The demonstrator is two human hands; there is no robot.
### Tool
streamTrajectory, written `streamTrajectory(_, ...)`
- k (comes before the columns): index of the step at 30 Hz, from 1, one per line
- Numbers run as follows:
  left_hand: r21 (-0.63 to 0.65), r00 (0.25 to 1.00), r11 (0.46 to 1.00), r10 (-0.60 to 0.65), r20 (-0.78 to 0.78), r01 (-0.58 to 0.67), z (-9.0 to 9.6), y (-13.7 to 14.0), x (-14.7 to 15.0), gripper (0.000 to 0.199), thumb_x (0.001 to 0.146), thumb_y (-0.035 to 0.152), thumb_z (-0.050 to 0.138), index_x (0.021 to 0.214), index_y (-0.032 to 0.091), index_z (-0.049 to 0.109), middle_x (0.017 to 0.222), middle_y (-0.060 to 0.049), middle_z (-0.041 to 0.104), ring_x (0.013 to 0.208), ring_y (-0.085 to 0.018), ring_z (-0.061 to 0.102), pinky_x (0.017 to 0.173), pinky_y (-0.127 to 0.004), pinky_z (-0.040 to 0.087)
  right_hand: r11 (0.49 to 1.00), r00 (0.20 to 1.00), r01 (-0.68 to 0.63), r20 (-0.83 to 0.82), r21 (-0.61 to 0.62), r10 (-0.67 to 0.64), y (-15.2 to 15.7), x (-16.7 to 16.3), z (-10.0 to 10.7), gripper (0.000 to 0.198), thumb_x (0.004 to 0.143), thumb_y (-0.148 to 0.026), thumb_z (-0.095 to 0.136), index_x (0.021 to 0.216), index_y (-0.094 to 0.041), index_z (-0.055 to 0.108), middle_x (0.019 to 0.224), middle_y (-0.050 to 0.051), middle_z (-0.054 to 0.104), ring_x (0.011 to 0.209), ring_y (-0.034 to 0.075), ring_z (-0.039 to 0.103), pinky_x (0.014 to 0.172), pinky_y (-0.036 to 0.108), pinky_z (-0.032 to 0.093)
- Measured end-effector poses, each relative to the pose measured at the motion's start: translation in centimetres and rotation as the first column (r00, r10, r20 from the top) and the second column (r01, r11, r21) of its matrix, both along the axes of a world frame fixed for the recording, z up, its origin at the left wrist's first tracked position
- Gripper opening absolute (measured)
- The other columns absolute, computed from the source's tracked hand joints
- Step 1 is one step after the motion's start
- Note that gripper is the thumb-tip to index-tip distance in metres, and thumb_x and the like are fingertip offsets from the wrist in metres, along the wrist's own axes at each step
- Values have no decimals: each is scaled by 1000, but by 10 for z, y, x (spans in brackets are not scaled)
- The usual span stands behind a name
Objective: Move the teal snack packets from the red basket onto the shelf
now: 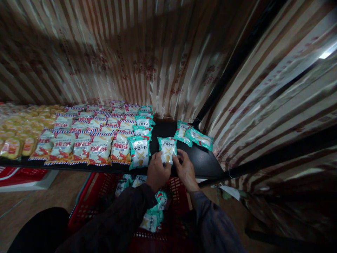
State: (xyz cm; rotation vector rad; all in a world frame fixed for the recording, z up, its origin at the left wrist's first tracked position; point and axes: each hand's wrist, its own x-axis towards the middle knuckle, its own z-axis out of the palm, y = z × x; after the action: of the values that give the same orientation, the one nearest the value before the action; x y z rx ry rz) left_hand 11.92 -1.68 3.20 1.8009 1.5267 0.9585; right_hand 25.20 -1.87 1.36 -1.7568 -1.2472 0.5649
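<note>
A teal-and-white snack bag (pixel 167 147) stands near the front edge of the black shelf (pixel 201 161), held between my two hands. My left hand (pixel 158 171) grips its lower left side with curled fingers. On the other side, my right hand (pixel 184 168) presses thumb and fingers to its right edge. Just left of it, a row of matching teal bags (pixel 140 153) runs back toward the wall. Two more teal bags, one of them (pixel 183 133) leaning against the other (pixel 201 138), lie tilted at the back right.
Several rows of red-and-white striped snack bags (pixel 100 149) and yellow packaged cakes (pixel 12 147) fill the shelf's left part. Below the shelf, a red plastic basket (pixel 89 200) holds more teal bags (pixel 151 221). A black frame bar (pixel 263 163) and striped sheeting (pixel 263 88) border the right.
</note>
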Motion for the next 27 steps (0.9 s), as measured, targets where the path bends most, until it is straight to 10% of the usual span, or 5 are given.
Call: streamTrajectory(27, -422, 984, 894, 93, -150, -148, 52, 44, 32, 63, 86, 39, 49, 137, 4, 44, 149, -21, 37, 139, -32, 34, 113, -35, 29, 999, 999, 35, 4, -13, -35, 59, -4, 2, 46, 82, -39, 48, 122, -17, 51, 97, 10, 72, 88, 24, 67, 82, 39, 50)
